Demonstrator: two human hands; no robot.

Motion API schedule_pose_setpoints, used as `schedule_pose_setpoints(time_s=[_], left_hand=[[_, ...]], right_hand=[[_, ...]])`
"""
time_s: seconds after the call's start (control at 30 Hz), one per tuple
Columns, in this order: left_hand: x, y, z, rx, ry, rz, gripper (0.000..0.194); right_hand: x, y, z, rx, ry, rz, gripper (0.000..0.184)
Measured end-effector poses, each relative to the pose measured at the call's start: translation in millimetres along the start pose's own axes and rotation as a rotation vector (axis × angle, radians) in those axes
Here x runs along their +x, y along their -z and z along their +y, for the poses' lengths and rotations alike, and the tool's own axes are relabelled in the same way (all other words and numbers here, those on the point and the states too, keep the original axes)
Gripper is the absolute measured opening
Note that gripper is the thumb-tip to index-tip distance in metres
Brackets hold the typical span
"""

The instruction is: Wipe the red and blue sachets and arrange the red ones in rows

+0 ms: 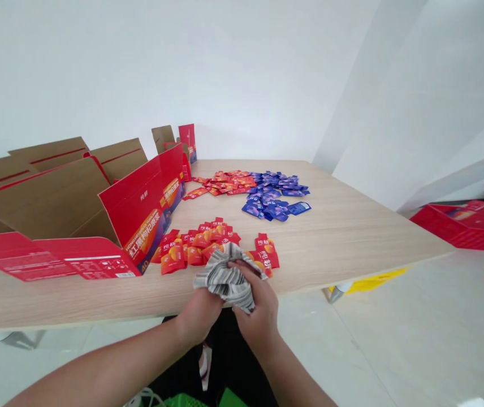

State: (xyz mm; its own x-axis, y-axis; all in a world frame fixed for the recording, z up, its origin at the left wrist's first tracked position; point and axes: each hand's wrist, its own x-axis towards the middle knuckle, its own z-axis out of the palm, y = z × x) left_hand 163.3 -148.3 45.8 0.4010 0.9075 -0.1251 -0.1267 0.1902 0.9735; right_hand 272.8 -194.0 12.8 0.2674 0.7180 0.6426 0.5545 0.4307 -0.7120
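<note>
Pale wood-grain tabletop (310, 243) runs out from white walls, its far corner tucked against them. Along its left side stands an opened red carton (140, 215) with a plain brown cardboard inside (47, 195), its flaps folded out. Large white characters on the red panel end in 枸杞原浆; the ones before them are too slanted to read with certainty. A "40" shows near that panel's lower corner, and the flap lying nearest the camera carries rows of fine print too small to read. Farther back on the table lies a spread of red sachets (225, 183) touching a heap of blue sachets (271, 198). A nearer group of red-and-orange sachets (203, 246) lies close to the table's front edge, printed with small white characters like the carton's. Just above that group, near the edge, both hands grip a crumpled grey-and-white striped cloth (225, 280). The right hand (256, 308) has its fingers pressed together and wrapped over the bunched fabric. The left hand (199, 316) is under the cloth's other side, its fingers hidden in the folds, so their state cannot be told. Off the table to the right sits another red carton (465, 226), and a yellow sheet (371, 281) shows beneath the table.
</note>
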Motion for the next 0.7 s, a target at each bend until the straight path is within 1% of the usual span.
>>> schedule_pose_setpoints(time_s=[0.03, 0.07, 0.13, 0.17, 0.2, 0.23, 0.27, 0.3, 0.33, 0.4, 0.43, 0.47, 0.5, 0.53, 0.57, 0.6, 0.63, 0.67, 0.7], left_hand=[[-3, 1.8, 1, 0.005, -0.012, -0.005, 0.033], [-5, 5.4, 2, 0.019, -0.033, -0.014, 0.029], [-11, 17.1, 9, 0.083, -0.111, -0.021, 0.022], [-13, 24.1, 14, 0.142, -0.174, -0.006, 0.021], [-15, 31.0, 18, 0.222, -0.256, 0.026, 0.021], [-16, 37.3, 23, 0.320, -0.349, 0.059, 0.022], [-17, 42.4, 28, 0.430, -0.442, 0.068, 0.025], [-17, 45.9, 31, 0.551, -0.528, 0.035, 0.028], [-17, 47.7, 33, 0.675, -0.602, -0.046, 0.031], [-15, 47.0, 34, 0.879, -0.696, -0.290, 0.038], [-15, 45.3, 33, 0.955, -0.721, -0.398, 0.039], [-15, 43.3, 31, 1.013, -0.741, -0.468, 0.038], [-15, 41.6, 28, 1.051, -0.758, -0.512, 0.036], [-17, 40.4, 26, 1.066, -0.772, -0.531, 0.034], [-18, 39.9, 23, 1.057, -0.778, -0.512, 0.033], [-19, 40.0, 21, 1.028, -0.771, -0.446, 0.032], [-20, 40.5, 19, 0.987, -0.742, -0.348, 0.032], [-21, 41.0, 17, 0.943, -0.679, -0.255, 0.031], [-21, 41.2, 16, 0.902, -0.588, -0.202, 0.031]], right_hand=[[3, 1, 7, -0.039, -0.056, 0.040, 0.045], [7, 5, 15, -0.072, -0.154, 0.113, 0.041], [13, 16, 30, -0.095, -0.397, 0.262, 0.031], [15, 21, 35, -0.063, -0.506, 0.319, 0.027], [16, 26, 36, 0.015, -0.594, 0.363, 0.025], [15, 28, 33, 0.137, -0.666, 0.386, 0.027], [14, 29, 28, 0.290, -0.728, 0.388, 0.029], [12, 28, 20, 0.458, -0.784, 0.363, 0.034], [10, 26, 10, 0.622, -0.831, 0.315, 0.039], [7, 21, -9, 0.859, -0.895, 0.197, 0.049], [7, 18, -16, 0.917, -0.914, 0.161, 0.052], [8, 17, -21, 0.943, -0.933, 0.155, 0.054], [9, 16, -24, 0.943, -0.954, 0.173, 0.054], [11, 16, -25, 0.931, -0.977, 0.205, 0.055], [12, 16, -24, 0.916, -0.994, 0.246, 0.055], [13, 16, -23, 0.906, -1.001, 0.288, 0.055], [13, 16, -22, 0.903, -0.995, 0.325, 0.054], [13, 14, -22, 0.902, -0.978, 0.358, 0.053], [12, 12, -21, 0.903, -0.956, 0.380, 0.053]])
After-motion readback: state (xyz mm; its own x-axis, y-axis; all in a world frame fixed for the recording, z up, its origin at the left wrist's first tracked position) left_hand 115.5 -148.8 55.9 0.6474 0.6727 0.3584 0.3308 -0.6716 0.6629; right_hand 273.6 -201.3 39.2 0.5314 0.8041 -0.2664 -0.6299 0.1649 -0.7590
